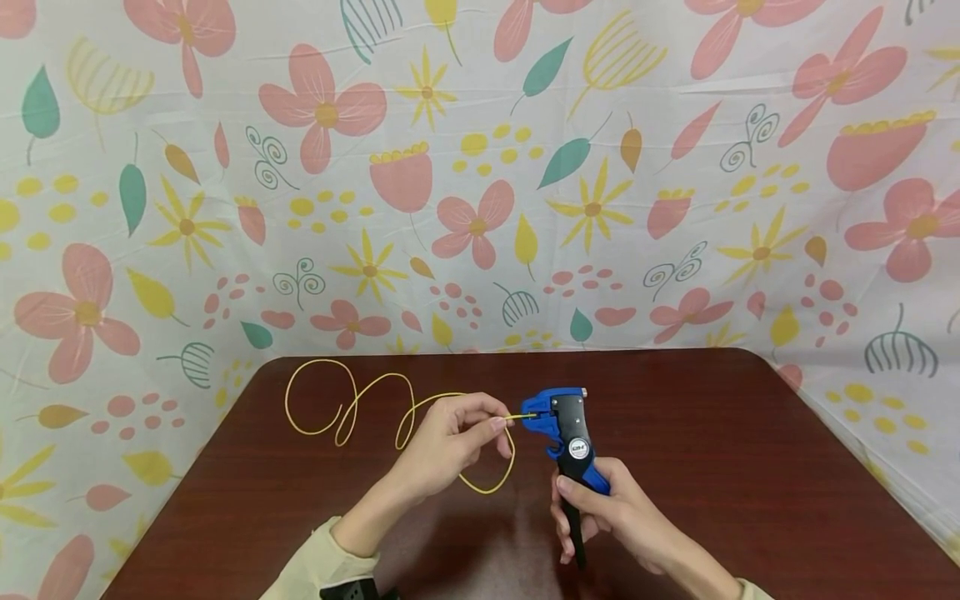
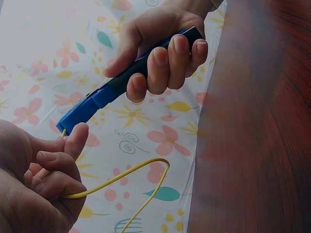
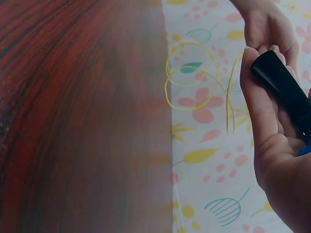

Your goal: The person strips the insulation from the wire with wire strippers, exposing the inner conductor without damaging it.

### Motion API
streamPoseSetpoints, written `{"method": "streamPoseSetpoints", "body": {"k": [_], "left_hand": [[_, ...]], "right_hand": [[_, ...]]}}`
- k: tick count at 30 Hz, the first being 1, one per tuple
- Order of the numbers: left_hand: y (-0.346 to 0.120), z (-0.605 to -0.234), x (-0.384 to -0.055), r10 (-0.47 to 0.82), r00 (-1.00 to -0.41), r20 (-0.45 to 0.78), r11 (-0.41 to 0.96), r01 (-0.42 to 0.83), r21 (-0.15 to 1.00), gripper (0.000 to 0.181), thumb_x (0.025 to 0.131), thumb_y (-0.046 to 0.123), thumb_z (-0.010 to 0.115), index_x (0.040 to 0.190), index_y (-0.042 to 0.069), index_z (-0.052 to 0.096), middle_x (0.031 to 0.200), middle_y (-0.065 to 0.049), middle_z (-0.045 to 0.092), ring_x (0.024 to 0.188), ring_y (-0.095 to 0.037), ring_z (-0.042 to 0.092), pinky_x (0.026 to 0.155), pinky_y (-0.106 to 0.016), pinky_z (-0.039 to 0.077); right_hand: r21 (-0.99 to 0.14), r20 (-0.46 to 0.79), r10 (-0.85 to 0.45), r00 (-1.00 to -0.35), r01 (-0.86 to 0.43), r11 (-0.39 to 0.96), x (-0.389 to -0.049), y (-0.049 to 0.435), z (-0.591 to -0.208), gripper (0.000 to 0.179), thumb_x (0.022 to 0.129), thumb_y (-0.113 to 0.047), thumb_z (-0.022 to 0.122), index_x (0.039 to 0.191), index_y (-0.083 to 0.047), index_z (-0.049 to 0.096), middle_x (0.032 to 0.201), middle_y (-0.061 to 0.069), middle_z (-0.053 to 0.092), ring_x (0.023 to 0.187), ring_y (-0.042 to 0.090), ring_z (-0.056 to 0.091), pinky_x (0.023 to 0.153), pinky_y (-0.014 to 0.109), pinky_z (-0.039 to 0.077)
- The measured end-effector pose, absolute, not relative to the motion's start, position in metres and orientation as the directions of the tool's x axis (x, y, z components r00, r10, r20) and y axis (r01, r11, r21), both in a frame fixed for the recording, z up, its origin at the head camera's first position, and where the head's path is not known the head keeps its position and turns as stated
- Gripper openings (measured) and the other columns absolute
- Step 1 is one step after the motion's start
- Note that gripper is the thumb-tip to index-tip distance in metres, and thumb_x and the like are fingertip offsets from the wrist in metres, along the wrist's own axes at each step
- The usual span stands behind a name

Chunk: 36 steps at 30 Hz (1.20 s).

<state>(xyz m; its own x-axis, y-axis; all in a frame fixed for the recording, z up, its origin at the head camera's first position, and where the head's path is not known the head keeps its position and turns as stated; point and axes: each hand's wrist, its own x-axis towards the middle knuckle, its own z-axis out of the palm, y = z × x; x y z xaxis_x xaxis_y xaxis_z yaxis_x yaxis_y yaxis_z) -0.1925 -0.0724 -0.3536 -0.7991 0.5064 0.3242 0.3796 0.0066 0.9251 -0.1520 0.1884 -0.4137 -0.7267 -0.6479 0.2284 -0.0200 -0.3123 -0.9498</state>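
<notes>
A yellow wire (image 1: 486,492) runs through my left hand (image 1: 450,437), pinched between thumb and index finger close to its end. That end reaches into the blue jaws of a wire stripper (image 1: 573,417). My right hand (image 1: 611,500) grips the stripper's black and blue handles, holding the tool upright with its head toward the left. In the left wrist view, the wire (image 2: 116,176) leaves the curled lower fingers in a bend, and the thumb and index tip lie right at the stripper's head (image 2: 80,114). Only the black handle end (image 3: 279,85) shows clearly in the right wrist view.
The rest of the wire lies in loose loops across the left side of the dark brown table (image 1: 750,467). A white cloth with printed flowers (image 1: 480,283) hangs behind the table and along its sides. A dark watch (image 1: 352,590) sits at the left sleeve.
</notes>
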Motion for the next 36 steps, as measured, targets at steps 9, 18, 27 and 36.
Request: {"method": "streamPoseSetpoints", "body": {"k": [9, 18, 27, 36], "left_hand": [[-0.0714, -0.3542, -0.1946, 0.501, -0.806, 0.315, 0.019, 0.374, 0.927, 0.013, 0.106, 0.003, 0.059, 0.106, -0.003, 0.070, 0.078, -0.016, 0.071, 0.045, -0.010, 0.035, 0.045, -0.022, 0.030], [-0.0703, -0.3557, -0.1959, 0.496, -0.812, 0.307, 0.055, 0.382, 0.922, 0.013, 0.106, 0.004, 0.060, 0.106, -0.001, 0.071, 0.078, -0.012, 0.072, 0.047, -0.011, 0.038, 0.046, -0.022, 0.032], [-0.0699, -0.3549, -0.1958, 0.504, -0.804, 0.315, 0.044, 0.389, 0.920, 0.013, 0.106, 0.003, 0.059, 0.106, -0.002, 0.072, 0.078, -0.014, 0.072, 0.047, -0.010, 0.037, 0.046, -0.022, 0.031], [-0.0703, -0.3549, -0.1958, 0.502, -0.806, 0.313, 0.038, 0.382, 0.923, 0.014, 0.106, 0.003, 0.059, 0.106, -0.003, 0.071, 0.078, -0.015, 0.072, 0.046, -0.010, 0.036, 0.046, -0.022, 0.031]], "right_hand": [[-0.952, 0.202, -0.655, -0.728, 0.012, -0.306, -0.1530, 0.1904, -0.4120, 0.026, 0.114, -0.004, 0.035, 0.110, 0.016, 0.053, 0.087, 0.013, 0.066, 0.071, 0.023, 0.072, 0.064, 0.058, 0.060], [-0.954, 0.194, -0.663, -0.723, 0.017, -0.299, -0.1543, 0.1921, -0.4128, 0.027, 0.114, -0.003, 0.034, 0.112, 0.011, 0.057, 0.088, 0.013, 0.066, 0.072, 0.024, 0.072, 0.065, 0.056, 0.061], [-0.956, 0.200, -0.651, -0.733, -0.001, -0.292, -0.1542, 0.1912, -0.4143, 0.028, 0.114, -0.003, 0.036, 0.109, 0.022, 0.046, 0.085, 0.012, 0.066, 0.068, 0.022, 0.071, 0.061, 0.055, 0.061], [-0.958, 0.203, -0.649, -0.733, -0.013, -0.285, -0.1541, 0.1901, -0.4142, 0.026, 0.114, -0.005, 0.036, 0.107, 0.012, 0.055, 0.084, 0.010, 0.065, 0.066, 0.019, 0.070, 0.060, 0.051, 0.061]]}}
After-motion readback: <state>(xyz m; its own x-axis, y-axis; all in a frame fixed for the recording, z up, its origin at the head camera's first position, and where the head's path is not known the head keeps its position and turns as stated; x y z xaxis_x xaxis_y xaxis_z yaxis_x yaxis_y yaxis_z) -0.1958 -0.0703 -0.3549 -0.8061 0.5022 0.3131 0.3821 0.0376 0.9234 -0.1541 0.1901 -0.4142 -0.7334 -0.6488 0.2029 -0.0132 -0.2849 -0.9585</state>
